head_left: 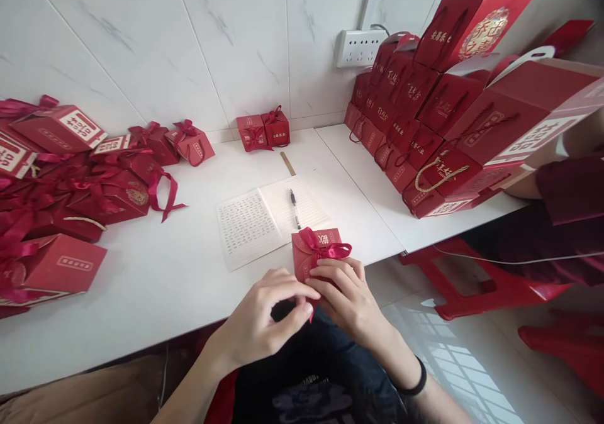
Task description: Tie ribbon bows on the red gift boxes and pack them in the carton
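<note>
At the table's front edge, a small red gift box (302,251) has a magenta satin ribbon (311,240) tied in a bow on its top. My right hand (346,295) lies over the near part of the box, fingers bent across it beside the bow. Thumb and forefinger of my left hand (268,314) come together at a ribbon tail just below the box's near side. The box's lower part is hidden behind my fingers. An open notebook (250,226) with handwriting lies just beyond, a pen (294,209) resting on its right page.
Ribboned red boxes (113,194) are heaped at the left. Two more boxes (263,129) stand against the tiled wall near a brass-coloured ruler (287,163). Stacked red boxes (406,116) rise at the right, below a power strip (361,48). Another person's arm (523,182) shows beside red stools (486,279).
</note>
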`<state>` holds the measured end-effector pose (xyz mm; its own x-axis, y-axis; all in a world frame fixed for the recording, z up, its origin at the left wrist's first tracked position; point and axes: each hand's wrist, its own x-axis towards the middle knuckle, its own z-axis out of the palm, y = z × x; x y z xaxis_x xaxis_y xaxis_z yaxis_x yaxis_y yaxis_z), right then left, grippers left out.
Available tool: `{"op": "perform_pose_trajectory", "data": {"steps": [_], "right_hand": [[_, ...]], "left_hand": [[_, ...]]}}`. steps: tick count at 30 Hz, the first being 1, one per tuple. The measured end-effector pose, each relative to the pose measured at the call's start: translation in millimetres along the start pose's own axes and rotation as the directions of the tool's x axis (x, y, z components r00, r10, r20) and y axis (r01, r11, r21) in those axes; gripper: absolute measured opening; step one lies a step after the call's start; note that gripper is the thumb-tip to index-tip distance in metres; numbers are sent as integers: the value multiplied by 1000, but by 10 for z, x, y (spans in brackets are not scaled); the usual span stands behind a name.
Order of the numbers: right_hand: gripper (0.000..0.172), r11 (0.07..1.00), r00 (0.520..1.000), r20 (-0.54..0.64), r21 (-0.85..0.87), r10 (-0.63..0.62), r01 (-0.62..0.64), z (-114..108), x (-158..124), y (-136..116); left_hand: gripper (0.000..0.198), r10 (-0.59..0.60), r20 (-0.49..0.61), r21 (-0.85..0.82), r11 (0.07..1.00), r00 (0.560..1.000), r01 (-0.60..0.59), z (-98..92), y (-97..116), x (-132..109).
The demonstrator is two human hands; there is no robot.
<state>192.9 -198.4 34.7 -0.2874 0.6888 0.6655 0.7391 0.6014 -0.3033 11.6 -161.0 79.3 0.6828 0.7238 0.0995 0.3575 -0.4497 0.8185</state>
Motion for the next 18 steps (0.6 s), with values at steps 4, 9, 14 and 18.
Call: {"op": "perform_pose_trajectory", "data": {"steps": [4, 9, 14, 18], "right_hand": [[14, 1000, 995, -97, 10, -7, 8, 87, -76, 20], [16, 1000, 987, -162, 18, -6, 9, 102, -116, -7], [17, 996, 986, -166, 84, -17, 32, 116, -159, -8], [13, 995, 987, -160, 92, -14, 29, 98, -162, 1]], "left_hand": [[18, 177, -227, 308, 946, 958, -102, -3, -68, 245], [19, 307, -122, 531, 824, 944, -199, 56, -220, 561], [13, 355, -128, 589, 778, 926, -217, 73, -221, 558], [13, 286, -204, 613, 783, 936, -105, 159, -141, 481]]}}
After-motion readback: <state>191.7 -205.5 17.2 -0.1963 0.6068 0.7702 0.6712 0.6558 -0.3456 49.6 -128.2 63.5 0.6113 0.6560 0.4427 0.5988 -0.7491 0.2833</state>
